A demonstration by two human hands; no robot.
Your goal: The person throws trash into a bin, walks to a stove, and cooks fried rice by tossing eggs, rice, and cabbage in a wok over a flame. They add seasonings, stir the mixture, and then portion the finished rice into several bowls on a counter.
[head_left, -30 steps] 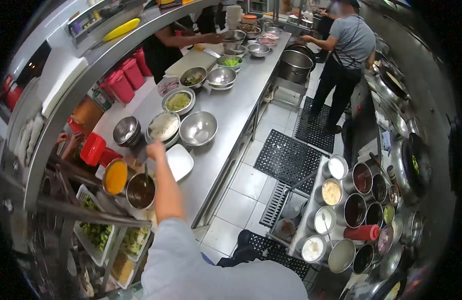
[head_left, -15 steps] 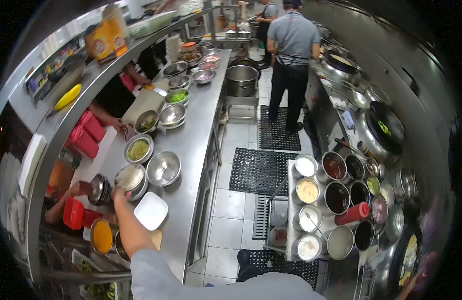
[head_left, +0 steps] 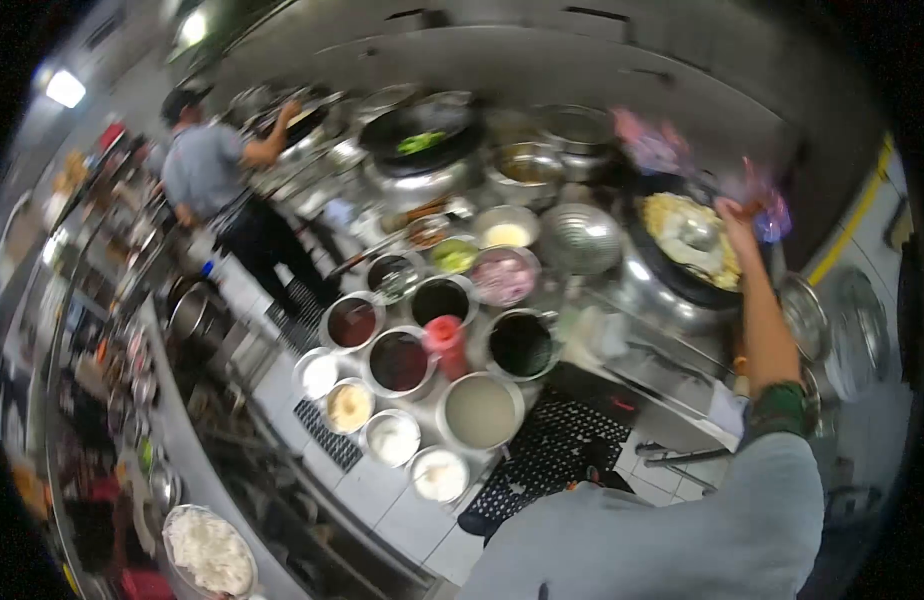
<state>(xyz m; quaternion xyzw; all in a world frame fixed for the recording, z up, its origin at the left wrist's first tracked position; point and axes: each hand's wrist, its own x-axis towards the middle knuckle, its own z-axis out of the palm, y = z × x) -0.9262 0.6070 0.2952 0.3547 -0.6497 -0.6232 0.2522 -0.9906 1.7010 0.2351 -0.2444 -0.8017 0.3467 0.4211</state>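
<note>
My right hand reaches over the wok at the right, fingers closed on what looks like a ladle. The ladle's round metal head rests in the yellow and white food, which looks like egg. Motion blur softens the grip. A bowl of white rice or noodles is at the lower left, by the counter edge. My left hand is not in view, so whether it holds this bowl is hidden.
Containers of sauces and seasonings, with a red squeeze bottle, crowd the middle. Another wok holds green vegetables. A co-worker stands at the far-left stoves. A steel counter runs along the left; a black mat covers the floor.
My view has swung right, from the counter to the stoves. The bowl of white food, held by my left hand before, now shows at the lower left. My right hand is now fully visible over the wok.
</note>
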